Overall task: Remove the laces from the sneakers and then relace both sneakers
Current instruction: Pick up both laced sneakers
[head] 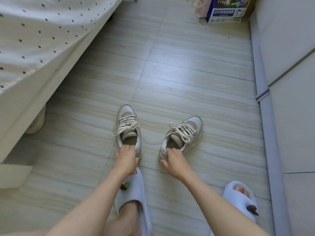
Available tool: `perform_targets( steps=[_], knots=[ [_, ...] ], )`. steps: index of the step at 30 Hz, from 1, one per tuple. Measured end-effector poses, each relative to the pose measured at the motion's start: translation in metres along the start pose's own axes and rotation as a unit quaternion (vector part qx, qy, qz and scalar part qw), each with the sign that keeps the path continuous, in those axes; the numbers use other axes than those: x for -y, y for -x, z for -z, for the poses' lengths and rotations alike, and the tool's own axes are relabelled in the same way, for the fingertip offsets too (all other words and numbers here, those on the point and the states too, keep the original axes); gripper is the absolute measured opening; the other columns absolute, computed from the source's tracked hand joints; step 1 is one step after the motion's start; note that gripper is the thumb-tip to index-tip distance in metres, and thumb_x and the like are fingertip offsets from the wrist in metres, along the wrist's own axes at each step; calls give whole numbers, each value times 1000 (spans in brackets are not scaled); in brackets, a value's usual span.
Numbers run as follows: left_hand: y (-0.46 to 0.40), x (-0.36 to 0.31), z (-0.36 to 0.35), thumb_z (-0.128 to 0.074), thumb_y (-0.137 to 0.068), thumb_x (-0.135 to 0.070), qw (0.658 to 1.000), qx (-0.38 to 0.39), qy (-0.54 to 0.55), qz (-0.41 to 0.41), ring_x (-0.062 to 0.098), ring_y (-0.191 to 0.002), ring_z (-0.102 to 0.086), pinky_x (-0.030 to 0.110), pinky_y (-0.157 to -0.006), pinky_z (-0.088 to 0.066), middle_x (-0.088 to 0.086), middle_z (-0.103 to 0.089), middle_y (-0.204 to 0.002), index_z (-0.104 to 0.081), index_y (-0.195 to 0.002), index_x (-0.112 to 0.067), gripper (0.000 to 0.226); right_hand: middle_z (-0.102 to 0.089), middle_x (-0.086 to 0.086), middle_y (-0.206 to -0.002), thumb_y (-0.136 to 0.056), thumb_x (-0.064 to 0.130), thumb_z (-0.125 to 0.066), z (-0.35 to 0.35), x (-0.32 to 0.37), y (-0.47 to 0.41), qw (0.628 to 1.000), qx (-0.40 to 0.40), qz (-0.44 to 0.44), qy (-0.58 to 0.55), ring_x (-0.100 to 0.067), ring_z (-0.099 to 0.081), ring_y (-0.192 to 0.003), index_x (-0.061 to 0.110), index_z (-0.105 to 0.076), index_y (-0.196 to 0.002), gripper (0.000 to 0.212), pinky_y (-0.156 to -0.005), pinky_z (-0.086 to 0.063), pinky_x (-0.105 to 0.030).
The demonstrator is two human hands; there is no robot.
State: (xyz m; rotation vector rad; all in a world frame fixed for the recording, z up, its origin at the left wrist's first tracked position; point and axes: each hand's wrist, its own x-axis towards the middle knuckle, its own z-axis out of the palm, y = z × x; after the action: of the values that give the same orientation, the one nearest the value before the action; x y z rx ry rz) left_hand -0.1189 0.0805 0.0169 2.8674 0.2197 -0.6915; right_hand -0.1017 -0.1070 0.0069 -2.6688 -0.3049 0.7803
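Head view: two pale sneakers are seen standing apart on the tiled floor (187, 74), toes pointing away, both laced. The left sneaker (128, 126) is gripped at its heel collar by the left hand (125, 160) — fingers hooked inside the opening. The right sneaker (183, 135), angled to the right with its lace (180, 132) tied in a bow, is held at the heel by the right hand (174, 161) — fingers curled over the collar, thumb spread outside. White slippers (136, 189) are worn on both feet.
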Motion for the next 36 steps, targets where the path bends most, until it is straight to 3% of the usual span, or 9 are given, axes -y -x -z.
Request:
perform_targets(
  steps=[6,9,11,13,16,20,26,30,36],
  knots=[
    [-4,4,18,-49,-89,-18,997,-77,1,-23,26,-106,-48,29,-86,-29,8,-62,-104,-56,-95,-11,12,-50,-19,-122,-96,29,-45,21,2,7,996,47,-59,43,-33,-42,-116,-1,-54,-111,35,-92,-32,-34],
    [1,-6,50,-50,-90,-18,983,-112,144,-13,32,-111,-49,35,-89,-35,15,-61,-111,-57,-105,-3,22,-57,-19,-111,-91,24,-48,57,3,18,996,19,-86,-20,-33,-50,-107,10,-47,-76,21,-76,-34,-31],
    [13,-11,81,-50,-90,-17,961,-122,247,-5,34,-110,-52,34,-86,-38,16,-62,-111,-58,-103,-3,20,-57,-14,-101,-89,23,-49,92,7,27,994,-7,-92,-61,-31,-54,-103,14,-40,-72,22,-71,-33,-28],
    [28,-8,112,-49,-91,-20,944,-89,316,0,29,-96,-55,31,-75,-38,14,-62,-96,-56,-83,-10,14,-56,-8,-92,-89,26,-50,129,16,40,992,-25,-86,-94,-30,-55,-98,16,-47,-87,11,-72,-35,-27],
    [62,-4,161,-47,-90,-26,926,-29,375,-31,19,-66,-43,28,-61,-31,3,-45,-71,-41,-68,-15,26,-53,-3,-83,-88,40,-56,182,42,66,990,-17,-60,-127,-21,-51,-80,15,-50,-79,27,-62,-36,-29],
    [114,-8,218,-46,-91,-33,953,-16,286,-99,15,-64,-38,27,-57,-28,0,-41,-71,-46,-72,-15,26,-54,-4,-88,-83,39,-64,230,85,102,996,-19,-3,-93,-17,-51,-74,12,-54,-87,29,-56,-37,-26],
    [135,-15,286,-47,-83,-35,982,-23,101,-160,11,-58,-44,19,-46,-32,-5,-52,-70,-56,-81,-14,23,-48,2,-73,-82,32,-65,262,116,108,995,-17,65,-68,-12,-45,-63,18,-48,-70,25,-51,-33,-23],
    [91,-5,300,-47,-87,-36,980,-59,106,-158,5,-54,-47,10,-41,-31,-8,-55,-66,-50,-71,-19,23,-49,5,-72,-78,32,-70,261,109,61,992,-8,77,-94,-10,-47,-65,21,-46,-69,27,-56,-34,-24],
    [29,15,299,-51,-86,-28,975,-71,147,-153,2,-65,-50,12,-54,-37,-10,-55,-78,-54,-86,-16,13,-50,8,-66,-74,30,-69,271,118,-10,993,-14,96,-74,-5,-45,-58,22,-47,-67,25,-47,-31,-18]
  ],
)
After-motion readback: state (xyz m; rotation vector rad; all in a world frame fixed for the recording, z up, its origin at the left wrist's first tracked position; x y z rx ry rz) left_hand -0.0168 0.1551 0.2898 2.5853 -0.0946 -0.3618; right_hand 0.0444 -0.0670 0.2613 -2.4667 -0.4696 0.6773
